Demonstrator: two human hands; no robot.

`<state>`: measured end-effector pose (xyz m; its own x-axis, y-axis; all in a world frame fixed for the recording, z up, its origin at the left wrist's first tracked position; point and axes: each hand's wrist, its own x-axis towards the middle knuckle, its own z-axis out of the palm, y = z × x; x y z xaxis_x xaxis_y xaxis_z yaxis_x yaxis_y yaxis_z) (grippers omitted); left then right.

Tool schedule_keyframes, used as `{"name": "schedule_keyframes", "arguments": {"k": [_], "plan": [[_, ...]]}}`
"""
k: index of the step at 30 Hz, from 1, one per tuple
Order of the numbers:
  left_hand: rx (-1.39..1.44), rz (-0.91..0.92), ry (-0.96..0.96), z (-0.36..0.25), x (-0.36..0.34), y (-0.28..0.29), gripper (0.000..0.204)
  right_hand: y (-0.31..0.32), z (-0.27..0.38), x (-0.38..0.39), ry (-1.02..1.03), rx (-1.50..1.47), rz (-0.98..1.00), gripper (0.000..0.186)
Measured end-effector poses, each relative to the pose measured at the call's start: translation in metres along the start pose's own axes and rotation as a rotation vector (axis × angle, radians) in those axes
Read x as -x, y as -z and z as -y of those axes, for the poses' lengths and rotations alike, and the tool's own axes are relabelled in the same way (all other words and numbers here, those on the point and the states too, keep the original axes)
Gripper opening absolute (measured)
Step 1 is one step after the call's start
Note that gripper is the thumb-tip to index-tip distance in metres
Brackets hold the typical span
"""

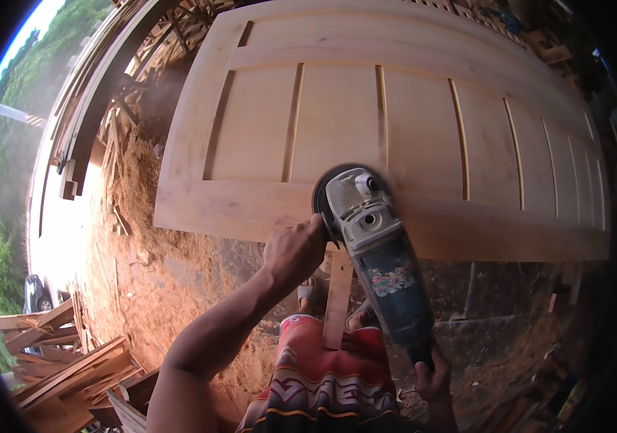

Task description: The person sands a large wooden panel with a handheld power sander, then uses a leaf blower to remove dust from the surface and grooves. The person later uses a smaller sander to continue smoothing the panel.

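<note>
both our hands on an angle grinder at the near rail of a wooden door

our right hand (432, 375) has its grip wrapped around the rear of the angle grinder (377, 249), our left hand (294, 249) is pressed closed at its head; the disc sits on the door's (395, 115) near edge. sawdust floor (150, 274) below, scrap wood (70, 361) near left.

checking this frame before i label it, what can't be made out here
Head view only:
- Sanding disc under the blue-grey angle grinder: covered by the guard and tool body, its contact with the pale wooden slatted door panel blurred.
- Left hand fingers: tucked behind the grinder head, side handle hidden.
- Right hand: mostly cut off by the lower edge and the grinder's tail.
- Far end of the panel: lost in the dark fisheye rim.
- Support under the panel: hidden by it.
</note>
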<state>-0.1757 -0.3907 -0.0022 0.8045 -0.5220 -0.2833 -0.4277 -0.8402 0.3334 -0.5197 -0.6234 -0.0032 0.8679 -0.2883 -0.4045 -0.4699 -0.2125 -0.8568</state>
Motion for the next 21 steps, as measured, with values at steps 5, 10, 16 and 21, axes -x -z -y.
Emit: {"name": "schedule_keyframes", "arguments": {"k": [5, 10, 16, 21], "plan": [[0.009, 0.007, -0.025, -0.034, -0.01, -0.014, 0.022, 0.028, -0.005, 0.009, -0.031, -0.004, -0.031, 0.068], [-0.012, 0.02, -0.118, -0.083, -0.027, -0.028, 0.02, 0.056, -0.022, 0.027, -0.123, -0.003, -0.103, 0.075], [0.021, 0.058, -0.324, -0.188, -0.071, -0.058, 0.015, 0.093, -0.099, 0.071, -0.172, -0.107, -0.346, 0.069], [0.011, -0.025, -0.523, -0.229, -0.088, -0.076, 0.014, 0.103, -0.13, 0.092, -0.172, -0.044, -0.484, 0.069]]}}
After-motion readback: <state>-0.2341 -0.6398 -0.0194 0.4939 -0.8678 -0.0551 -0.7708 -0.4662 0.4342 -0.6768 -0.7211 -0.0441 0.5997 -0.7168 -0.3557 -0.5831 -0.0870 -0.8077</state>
